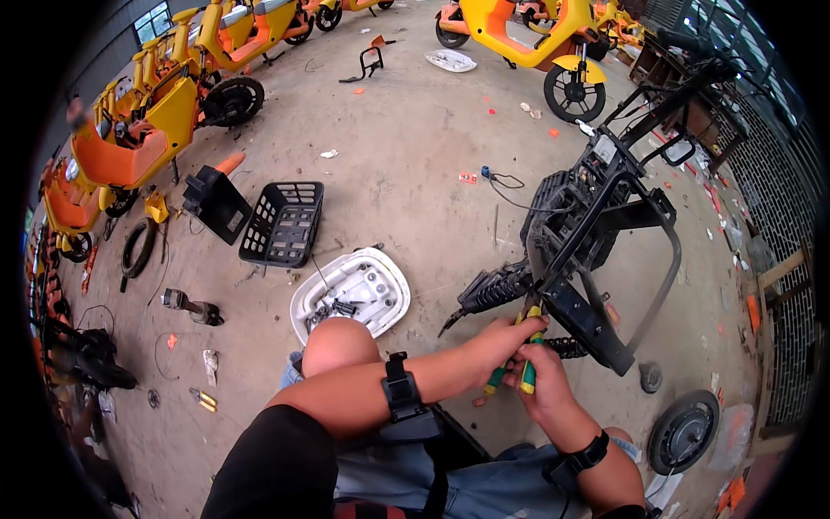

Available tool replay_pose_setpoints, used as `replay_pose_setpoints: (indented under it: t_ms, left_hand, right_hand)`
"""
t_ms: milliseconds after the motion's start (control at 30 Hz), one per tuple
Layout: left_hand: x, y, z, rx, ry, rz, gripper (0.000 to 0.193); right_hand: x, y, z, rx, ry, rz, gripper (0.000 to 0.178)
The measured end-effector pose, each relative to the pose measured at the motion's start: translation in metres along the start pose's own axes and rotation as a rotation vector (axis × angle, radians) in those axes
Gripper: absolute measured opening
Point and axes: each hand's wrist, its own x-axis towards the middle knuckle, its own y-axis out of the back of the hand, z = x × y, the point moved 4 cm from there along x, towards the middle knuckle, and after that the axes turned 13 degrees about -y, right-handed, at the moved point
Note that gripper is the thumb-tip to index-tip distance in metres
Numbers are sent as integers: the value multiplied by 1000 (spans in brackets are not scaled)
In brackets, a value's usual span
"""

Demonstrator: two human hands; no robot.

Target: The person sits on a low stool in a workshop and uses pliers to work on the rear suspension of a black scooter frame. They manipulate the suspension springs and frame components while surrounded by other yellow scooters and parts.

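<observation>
A pair of pliers with green and yellow handles (528, 372) is in both my hands. My left hand (497, 348) reaches across from the left and is closed around the upper part of the handles. Just below it, my right hand (546, 381) is wrapped round the lower handles. The jaws point up at the stripped black scooter frame (588, 298), beside its shock absorber (497, 288); what they grip, if anything, is too small to tell. A loose cable (510, 179) runs from the frame onto the floor.
A white plastic tray-like cover (393, 298) with loose metal parts lies by my knee. Beyond it are a black basket (284, 223) and a black box (216, 203). A wheel (683, 432) lies at right. Yellow scooters (160, 121) stand behind; another pair of pliers (205, 400) lies left.
</observation>
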Motion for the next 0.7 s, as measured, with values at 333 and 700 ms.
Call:
replay_pose_setpoints:
  t_ms: [333,700]
  left_hand:
    - [6,7,14,221,72,-118,48]
    - [21,17,-7,105,-47,-32,49]
  right_hand:
    - [-6,-22,-4,15,-6,22,23]
    - [6,-14,12,-37,80,120,19]
